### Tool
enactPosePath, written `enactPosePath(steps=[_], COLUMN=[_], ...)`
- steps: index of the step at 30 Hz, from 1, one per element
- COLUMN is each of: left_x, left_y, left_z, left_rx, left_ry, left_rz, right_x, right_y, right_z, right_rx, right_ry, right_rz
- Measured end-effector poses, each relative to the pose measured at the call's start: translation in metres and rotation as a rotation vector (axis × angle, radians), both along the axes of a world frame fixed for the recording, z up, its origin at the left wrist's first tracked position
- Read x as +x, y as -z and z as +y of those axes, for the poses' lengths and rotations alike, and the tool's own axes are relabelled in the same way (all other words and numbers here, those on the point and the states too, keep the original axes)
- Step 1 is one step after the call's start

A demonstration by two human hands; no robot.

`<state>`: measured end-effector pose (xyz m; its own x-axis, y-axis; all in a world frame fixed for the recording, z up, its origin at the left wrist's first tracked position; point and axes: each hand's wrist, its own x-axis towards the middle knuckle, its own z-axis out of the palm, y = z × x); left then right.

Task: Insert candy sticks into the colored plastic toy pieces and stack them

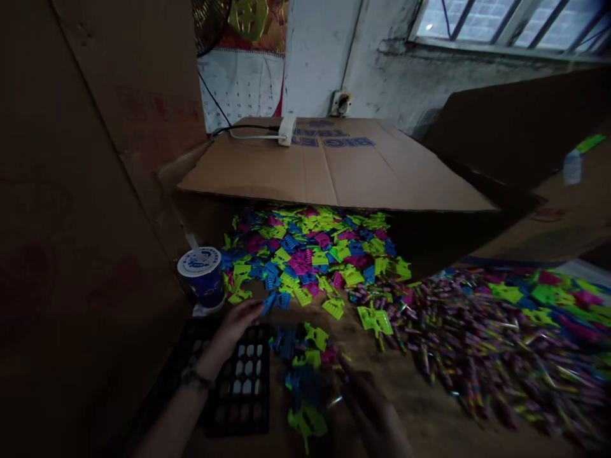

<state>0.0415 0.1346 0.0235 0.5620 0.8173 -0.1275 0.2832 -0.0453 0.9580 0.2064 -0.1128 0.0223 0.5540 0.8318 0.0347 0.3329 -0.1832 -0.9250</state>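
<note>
My left hand point(240, 319) reaches over a black tray with rows of cells point(264, 407), its fingertips closed on a small blue plastic piece point(268, 303) at the near edge of a heap. That heap point(305, 261) is made of flat blue, pink and lime-green plastic pieces with slatted parts. My right hand point(370, 407) is dark and smeared by motion, so its fingers cannot be made out. It is nearest to a loose row of similar pieces, among them a lime-green one point(308, 420) and a pink one point(329, 356).
A blue cup with a white lid point(203, 273) stands left of the heap. Many thin, shiny wrapped sticks point(477, 337) are piled at the right. A cardboard flap point(334, 172) overhangs the heap, with a white power strip point(287, 130) on it. Cardboard point(95, 222) walls the left side.
</note>
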Motion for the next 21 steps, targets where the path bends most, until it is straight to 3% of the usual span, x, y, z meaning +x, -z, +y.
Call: enactPosePath(steps=[3, 5, 8, 14, 21], left_x=[-0.003, -0.001, 0.004, 0.009, 0.007], left_y=[-0.013, -0.022, -0.035, -0.054, -0.063], left_z=[-0.028, -0.048, -0.072, -0.093, -0.095], left_rx=[-0.238, -0.506, -0.777, -0.651, -0.694], left_ry=[0.061, 0.113, 0.095, 0.084, 0.042], left_rz=[-0.133, -0.268, -0.429, -0.433, -0.441], right_x=[-0.010, -0.017, -0.024, -0.024, -0.031], right_y=[-0.011, -0.019, -0.029, -0.033, -0.037], right_z=[0.008, 0.016, 0.032, 0.048, 0.040], right_rx=[0.032, 0.078, 0.124, 0.103, 0.161], right_ry=[-0.015, 0.014, 0.053, -0.010, -0.033], right_rz=[0.143, 0.238, 0.327, 0.533, 0.609])
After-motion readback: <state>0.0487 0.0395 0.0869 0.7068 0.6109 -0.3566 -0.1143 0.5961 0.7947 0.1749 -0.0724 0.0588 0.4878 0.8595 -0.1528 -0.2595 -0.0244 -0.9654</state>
